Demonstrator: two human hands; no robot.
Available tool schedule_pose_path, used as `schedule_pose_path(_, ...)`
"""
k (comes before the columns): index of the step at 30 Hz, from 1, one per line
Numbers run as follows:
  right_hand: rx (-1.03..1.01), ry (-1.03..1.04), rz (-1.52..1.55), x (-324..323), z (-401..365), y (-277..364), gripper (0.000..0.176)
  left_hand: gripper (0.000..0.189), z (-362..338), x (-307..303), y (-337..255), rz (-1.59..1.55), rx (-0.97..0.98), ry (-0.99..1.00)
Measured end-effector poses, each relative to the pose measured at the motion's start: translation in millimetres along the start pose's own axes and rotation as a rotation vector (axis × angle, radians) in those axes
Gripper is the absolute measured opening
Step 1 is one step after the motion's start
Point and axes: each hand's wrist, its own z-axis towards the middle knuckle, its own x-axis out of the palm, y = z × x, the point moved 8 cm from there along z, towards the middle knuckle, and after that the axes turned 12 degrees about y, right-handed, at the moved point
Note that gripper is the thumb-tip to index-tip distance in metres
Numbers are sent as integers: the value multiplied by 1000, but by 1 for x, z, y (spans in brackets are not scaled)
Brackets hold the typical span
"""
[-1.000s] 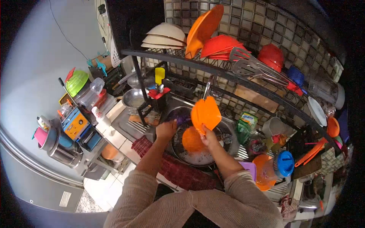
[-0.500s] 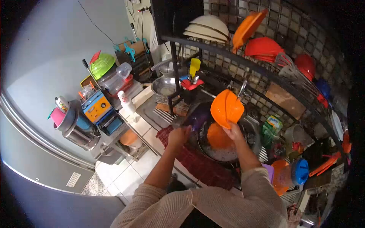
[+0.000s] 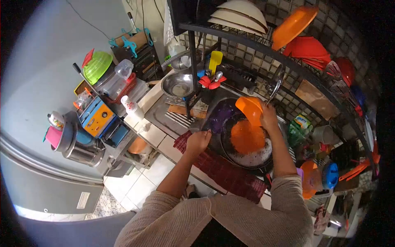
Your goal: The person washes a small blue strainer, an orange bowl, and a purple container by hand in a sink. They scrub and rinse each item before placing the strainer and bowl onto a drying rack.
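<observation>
My right hand (image 3: 269, 117) grips an orange bowl-like piece (image 3: 249, 108) by its right side, tilted over the sink beside the faucet (image 3: 272, 88). Below it, a dark round pan (image 3: 225, 145) with suds stands in the sink, and an orange item (image 3: 247, 138) lies in its water. My left hand (image 3: 198, 142) is closed at the sink's left front edge; what it holds, if anything, is too small to tell. Near it, a purple item (image 3: 222, 119) lies in the sink.
A black rack (image 3: 263, 47) with white bowls (image 3: 240, 15) and red bowls (image 3: 308, 51) hangs over the sink. A dark red cloth (image 3: 222, 175) covers the front edge. Left stand a metal bowl (image 3: 178, 85) and cups (image 3: 131, 106); right, a blue-lidded jar (image 3: 330, 176).
My right hand has moved up and right towards the faucet, and the orange piece has turned in its grip. The head view has shifted. My left hand stays closed near the sink's edge.
</observation>
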Motion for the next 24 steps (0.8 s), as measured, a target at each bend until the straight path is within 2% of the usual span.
schedule_pose_path(2, 43, -204, 306, 5, -4, -23, 72, 46, 2, -1, 11, -9, 27, 15)
schedule_pose_path(4, 41, -277, 824, 40, -14, -54, 48, 46, 5, -5, 20, -22, 58, 22)
schedule_pose_path(6, -44, -299, 1898, 152, -18, -108, 48, 43, 12, -7, 18, 12, 169, 39)
schedule_pose_path(7, 93, -280, 2020, 191, -33, -114, 47, 43, 22, 0, 19, 7, 192, 45)
schedule_pose_path(8, 236, -263, 2140, 216, -49, -114, 46, 37, 40, 21, 32, -194, 123, 174)
schedule_pose_path(9, 173, -273, 2127, 198, -66, -91, 46, 35, 56, 45, 39, -389, 51, 309)
schedule_pose_path(10, 110, -283, 2112, 170, -81, -53, 46, 35, 71, 57, 31, -389, 76, 325)
schedule_pose_path(11, 116, -318, 2103, 155, -82, -32, 46, 35, 79, 91, 8, -515, 158, 630)
schedule_pose_path(12, 57, -538, 1957, 125, -91, -30, 45, 40, 81, 128, -27, -626, 257, 968)
schedule_pose_path(13, -2, -709, 1806, 104, -95, -29, 45, 40, 90, 148, -41, -621, 277, 997)
schedule_pose_path(14, 20, -740, 1790, 100, -99, -32, 45, 44, 94, 176, -49, -829, 101, 1112)
schedule_pose_path(15, 57, -841, 1596, 89, -110, -39, 43, 50, 92, 199, -61, -1028, -93, 1219)
schedule_pose_path(16, 93, -928, 1397, 73, -122, -40, 43, 50, 91, 206, -84, -1019, -81, 1252)
schedule_pose_path(17, 228, -920, 1080, 57, -139, -40, 52, 54, 107, 198, -111, -710, 174, 1042)
schedule_pose_path(18, 247, -939, 1059, 42, -152, -38, 52, 55, 120, 196, -134, -566, 318, 941)
schedule_pose_path(19, 272, -952, 800, 18, -165, -30, 56, 57, 133, 194, -156, -414, 441, 819)
schedule_pose_path(20, 292, -950, 540, -7, -177, -19, 61, 43, 154, 204, -166, -303, 492, 768)
schedule_pose_path(21, 323, -911, 481, -26, -189, -13, 65, 33, 177, 216, -177, -197, 540, 706)
schedule_pose_path(22, 325, -919, 457, -41, -201, -13, 65, 33, 202, 238, -184, -209, 561, 705)
schedule_pose_path(23, 352, -897, 353, -54, -210, -13, 66, 31, 226, 254, -200, -90, 750, 549)
schedule_pose_path(24, 376, -875, 252, -62, -216, -13, 68, 28, 233, 245, -214, 87, 809, 420)
